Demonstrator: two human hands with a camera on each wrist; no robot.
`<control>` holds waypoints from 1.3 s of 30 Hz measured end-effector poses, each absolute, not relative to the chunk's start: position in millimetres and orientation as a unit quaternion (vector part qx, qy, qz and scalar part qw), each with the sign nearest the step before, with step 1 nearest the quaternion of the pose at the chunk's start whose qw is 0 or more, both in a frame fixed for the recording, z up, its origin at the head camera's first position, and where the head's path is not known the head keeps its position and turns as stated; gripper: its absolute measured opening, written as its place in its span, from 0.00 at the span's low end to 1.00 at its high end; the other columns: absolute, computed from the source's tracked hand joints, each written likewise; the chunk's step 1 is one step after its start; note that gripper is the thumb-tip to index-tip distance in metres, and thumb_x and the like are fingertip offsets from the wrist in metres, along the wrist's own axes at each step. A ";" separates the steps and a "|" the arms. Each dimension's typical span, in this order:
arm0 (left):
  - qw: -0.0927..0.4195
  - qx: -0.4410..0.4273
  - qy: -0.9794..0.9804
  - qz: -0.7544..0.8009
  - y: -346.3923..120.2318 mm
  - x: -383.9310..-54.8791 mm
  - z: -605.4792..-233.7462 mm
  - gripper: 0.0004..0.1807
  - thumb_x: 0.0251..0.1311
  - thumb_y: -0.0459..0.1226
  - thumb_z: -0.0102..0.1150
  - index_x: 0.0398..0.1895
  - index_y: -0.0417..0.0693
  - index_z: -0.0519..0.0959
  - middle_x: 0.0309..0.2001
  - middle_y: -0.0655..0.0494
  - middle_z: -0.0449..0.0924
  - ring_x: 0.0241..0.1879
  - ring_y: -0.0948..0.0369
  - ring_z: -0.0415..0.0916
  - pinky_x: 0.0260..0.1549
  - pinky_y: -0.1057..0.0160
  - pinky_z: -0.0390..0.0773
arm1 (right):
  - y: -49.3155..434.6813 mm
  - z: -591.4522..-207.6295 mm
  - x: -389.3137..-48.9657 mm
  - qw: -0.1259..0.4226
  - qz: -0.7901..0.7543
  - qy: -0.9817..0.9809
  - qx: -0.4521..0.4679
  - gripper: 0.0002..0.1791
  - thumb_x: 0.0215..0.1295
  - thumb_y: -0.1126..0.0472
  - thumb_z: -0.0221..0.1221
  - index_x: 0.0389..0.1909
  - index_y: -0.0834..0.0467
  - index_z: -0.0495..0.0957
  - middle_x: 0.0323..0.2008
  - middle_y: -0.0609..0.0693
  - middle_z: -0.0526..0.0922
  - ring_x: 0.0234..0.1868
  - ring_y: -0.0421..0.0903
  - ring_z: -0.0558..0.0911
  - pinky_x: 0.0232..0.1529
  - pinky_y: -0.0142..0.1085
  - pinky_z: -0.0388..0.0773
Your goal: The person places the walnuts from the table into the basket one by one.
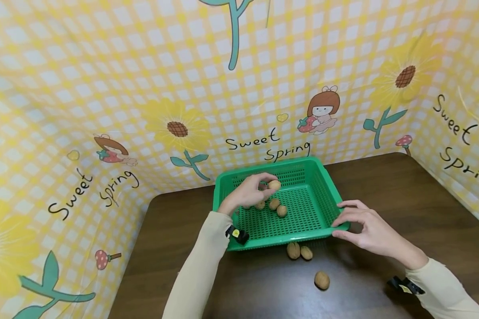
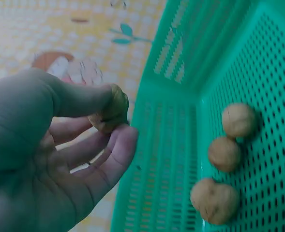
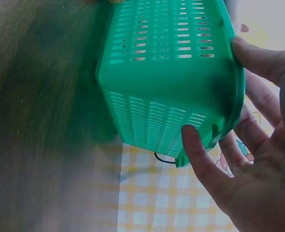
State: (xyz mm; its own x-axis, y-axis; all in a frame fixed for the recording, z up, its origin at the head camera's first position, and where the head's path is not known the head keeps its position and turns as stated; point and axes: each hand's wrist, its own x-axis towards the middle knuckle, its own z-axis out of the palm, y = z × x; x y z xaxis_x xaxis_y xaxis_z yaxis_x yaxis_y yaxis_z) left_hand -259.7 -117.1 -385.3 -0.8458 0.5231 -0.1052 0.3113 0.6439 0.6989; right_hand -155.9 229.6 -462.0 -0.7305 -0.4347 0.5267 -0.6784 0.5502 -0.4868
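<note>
My left hand [image 1: 252, 191] is over the left part of a green plastic basket [image 1: 330, 184], pinching a walnut [image 1: 274, 185] between thumb and fingertips. In the left wrist view the pinched walnut [image 2: 114, 110] is partly covered by the thumb. Several walnuts [image 1: 281, 211] lie on the basket's slotted floor below this hand. At the near right corner of the basket, my right hand [image 1: 369, 228] holds the rim. The right wrist view shows its thumb at the rim [image 3: 239, 87], one finger along the outer wall and other fingers behind the rim.
Three walnuts are outside the basket on the dark wooden table [image 1: 175, 235]: a larger one [image 1: 293, 250] and a smaller one [image 1: 306, 253] by its front wall, and another walnut [image 1: 322, 280] nearer. A yellow checked cloth [image 1: 207, 88] hangs behind and at both sides.
</note>
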 end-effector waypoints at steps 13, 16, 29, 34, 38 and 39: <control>0.170 0.193 0.933 0.250 -124.0 -285.4 -421.9 0.21 0.81 0.39 0.54 0.73 0.47 0.78 0.69 0.47 0.79 0.54 0.52 0.80 0.50 0.55 0.80 | 229.7 -462.8 -155.3 0.176 0.358 -0.858 0.323 0.22 0.50 0.63 0.82 0.37 0.31 0.88 0.51 0.49 0.88 0.65 0.29 0.71 0.41 0.39 0.81; 0.162 0.190 0.941 0.229 -121.9 -286.3 -427.2 0.20 0.81 0.39 0.54 0.71 0.49 0.79 0.68 0.47 0.80 0.62 0.51 0.80 0.58 0.51 0.82 | 229.7 -462.1 -155.4 0.172 0.360 -0.860 0.317 0.22 0.50 0.62 0.82 0.37 0.31 0.88 0.52 0.49 0.88 0.64 0.30 0.71 0.43 0.44 0.78; 0.157 0.178 0.953 0.188 -117.2 -288.9 -437.2 0.21 0.81 0.39 0.55 0.72 0.48 0.79 0.60 0.48 0.83 0.46 0.57 0.81 0.44 0.57 0.79 | 228.0 -461.1 -154.8 0.166 0.357 -0.866 0.309 0.21 0.50 0.61 0.82 0.36 0.31 0.88 0.52 0.48 0.88 0.64 0.32 0.72 0.48 0.56 0.75; 0.142 0.178 0.950 0.215 -119.5 -291.2 -427.6 0.23 0.79 0.39 0.59 0.74 0.49 0.76 0.58 0.50 0.83 0.52 0.55 0.81 0.51 0.54 0.82 | 228.9 -461.2 -156.4 0.163 0.358 -0.867 0.307 0.21 0.51 0.61 0.82 0.36 0.31 0.89 0.51 0.49 0.88 0.64 0.32 0.72 0.47 0.55 0.76; 0.117 0.195 0.941 0.250 -122.8 -285.7 -410.8 0.22 0.80 0.42 0.58 0.73 0.51 0.77 0.60 0.51 0.83 0.56 0.54 0.81 0.56 0.50 0.82 | 227.9 -461.9 -155.1 0.163 0.358 -0.867 0.307 0.21 0.52 0.61 0.82 0.36 0.31 0.88 0.49 0.47 0.89 0.64 0.32 0.72 0.47 0.52 0.78; 0.109 0.201 0.940 0.255 -123.9 -283.2 -406.2 0.22 0.80 0.43 0.58 0.72 0.52 0.77 0.61 0.51 0.83 0.56 0.54 0.81 0.56 0.50 0.82 | 227.4 -462.4 -154.8 0.162 0.359 -0.866 0.308 0.21 0.52 0.62 0.82 0.36 0.31 0.88 0.48 0.46 0.90 0.64 0.32 0.72 0.48 0.52 0.78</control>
